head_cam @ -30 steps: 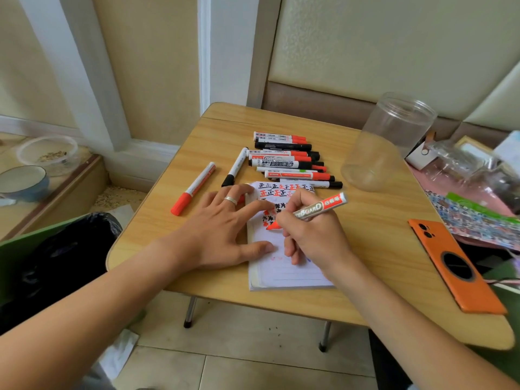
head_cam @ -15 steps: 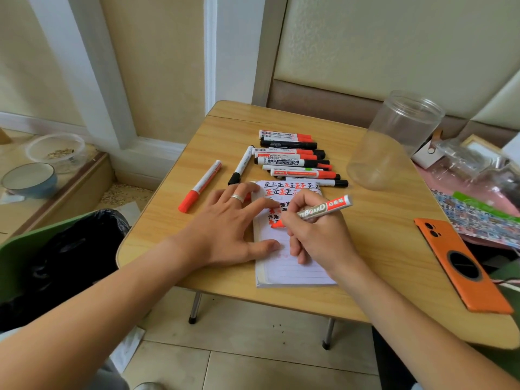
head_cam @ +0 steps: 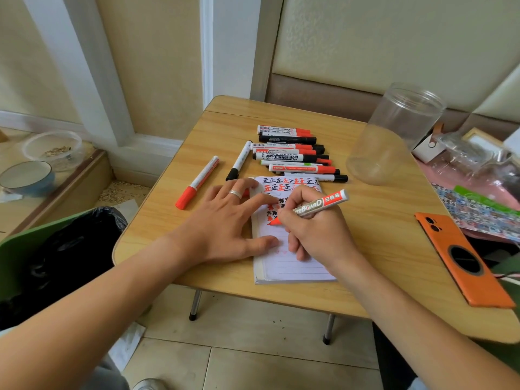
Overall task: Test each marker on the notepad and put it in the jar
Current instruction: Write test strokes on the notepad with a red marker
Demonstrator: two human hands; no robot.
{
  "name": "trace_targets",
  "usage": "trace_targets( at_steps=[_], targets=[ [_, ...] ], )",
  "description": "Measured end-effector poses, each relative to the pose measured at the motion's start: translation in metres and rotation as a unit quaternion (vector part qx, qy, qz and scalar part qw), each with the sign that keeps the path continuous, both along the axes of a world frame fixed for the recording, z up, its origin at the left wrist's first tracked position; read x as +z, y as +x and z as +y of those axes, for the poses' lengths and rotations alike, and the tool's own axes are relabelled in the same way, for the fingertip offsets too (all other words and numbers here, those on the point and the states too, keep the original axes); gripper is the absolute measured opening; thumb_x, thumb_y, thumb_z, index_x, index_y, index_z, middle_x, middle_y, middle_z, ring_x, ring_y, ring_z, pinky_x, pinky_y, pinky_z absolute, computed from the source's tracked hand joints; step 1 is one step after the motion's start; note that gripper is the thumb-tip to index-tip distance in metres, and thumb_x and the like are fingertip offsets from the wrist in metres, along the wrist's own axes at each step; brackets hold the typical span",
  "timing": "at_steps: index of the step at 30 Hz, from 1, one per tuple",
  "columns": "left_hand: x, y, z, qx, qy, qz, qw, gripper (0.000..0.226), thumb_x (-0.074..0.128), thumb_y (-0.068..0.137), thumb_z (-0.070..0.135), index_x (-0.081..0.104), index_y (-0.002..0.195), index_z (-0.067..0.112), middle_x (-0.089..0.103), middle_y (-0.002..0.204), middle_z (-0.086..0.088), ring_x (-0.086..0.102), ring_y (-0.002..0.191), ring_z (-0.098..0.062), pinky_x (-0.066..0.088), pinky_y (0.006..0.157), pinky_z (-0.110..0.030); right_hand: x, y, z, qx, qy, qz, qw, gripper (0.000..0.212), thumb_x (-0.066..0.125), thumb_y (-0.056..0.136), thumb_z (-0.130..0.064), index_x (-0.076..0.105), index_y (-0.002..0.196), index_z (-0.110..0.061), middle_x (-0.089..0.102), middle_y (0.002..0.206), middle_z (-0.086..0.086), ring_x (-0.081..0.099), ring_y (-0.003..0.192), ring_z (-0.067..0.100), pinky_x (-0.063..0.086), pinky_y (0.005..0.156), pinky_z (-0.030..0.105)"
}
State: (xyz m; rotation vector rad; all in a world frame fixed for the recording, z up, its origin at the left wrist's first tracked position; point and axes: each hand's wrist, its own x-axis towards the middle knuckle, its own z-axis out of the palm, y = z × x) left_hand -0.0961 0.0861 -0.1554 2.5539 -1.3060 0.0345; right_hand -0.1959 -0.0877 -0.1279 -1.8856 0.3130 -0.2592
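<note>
Two loose markers lie left of the pile on the small wooden folding table (head_cam: 394,249): a white marker with a red cap (head_cam: 197,182), angled, and a white marker with a black cap (head_cam: 239,161) beside it. Left hand (head_cam: 225,226), silver ring on one finger, lies flat with fingers spread and straight, fingertips and thumb pressing the left edge of the lined paper notepad (head_cam: 289,266). Page top carries rows of red and black test characters; the strokes are too small to read surely. Behind the notepad sits a pile of red- and black-capped markers (head_cam: 292,153), roughly nine, overlap prevents an exact count; one barrel reads "WHITEBOARD MARKER". Right hand (head_cam: 315,232) grips one red whiteboard marker (head_cam: 320,204), thumb and curled fingers wrapped round the lower barrel, red tip on the page just left of the knuckles; its label shows "…TEBOARD" and "白板笔". Farther right, one clear plastic jar (head_cam: 394,136) stands upright, open-mouthed, well apart from the hand. One orange phone (head_cam: 461,260) lies face down at the table's right edge.
</note>
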Motion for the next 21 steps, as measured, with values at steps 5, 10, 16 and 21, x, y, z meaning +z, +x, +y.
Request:
trace_targets(
  at_steps=[5,10,16,21],
  targets=[
    [0.0000,-0.0009,-0.0005,0.002,-0.005,0.004,1.000,0.079,0.026,0.078,0.090,0.031,0.146,0.051,0.029,0.154,0.003,0.024,0.145,-0.020,0.020,0.114,-0.039,0.0009,-0.0006,0.0009,-0.014,-0.002,-0.001,1.000,0.015,0.066,0.092,-0.007,0.055,0.083,-0.007,0.056,0.048,0.011,0.048,0.029,0.015,0.034,0.035,0.020],
    [0.0002,-0.0007,-0.0005,0.002,-0.002,0.004,1.000,0.079,0.024,0.078,0.090,0.030,0.146,0.052,0.028,0.155,0.003,0.023,0.146,-0.020,0.020,0.115,-0.039,0.0013,-0.0012,0.0015,-0.003,-0.004,-0.004,1.000,0.014,0.066,0.092,-0.007,0.055,0.084,-0.005,0.056,0.046,0.007,0.048,0.031,0.016,0.035,0.036,0.022],
    [0.0004,-0.0005,-0.0005,0.002,0.004,0.005,1.000,0.079,0.023,0.078,0.090,0.029,0.147,0.052,0.026,0.156,0.004,0.022,0.147,-0.020,0.019,0.116,-0.039,0.0017,-0.0017,0.0007,0.005,-0.019,0.007,1.000,0.015,0.067,0.092,-0.010,0.056,0.081,-0.009,0.057,0.046,0.006,0.049,0.032,0.016,0.035,0.036,0.021],
    [0.0015,-0.0004,-0.0006,0.000,0.007,0.006,1.000,0.080,0.023,0.078,0.090,0.029,0.148,0.051,0.026,0.156,0.004,0.023,0.146,-0.020,0.020,0.116,-0.039,0.0006,-0.0013,-0.0003,-0.003,-0.012,0.001,1.000,0.016,0.067,0.092,-0.009,0.056,0.080,-0.010,0.057,0.047,0.008,0.051,0.034,0.020,0.038,0.037,0.024]
  ],
)
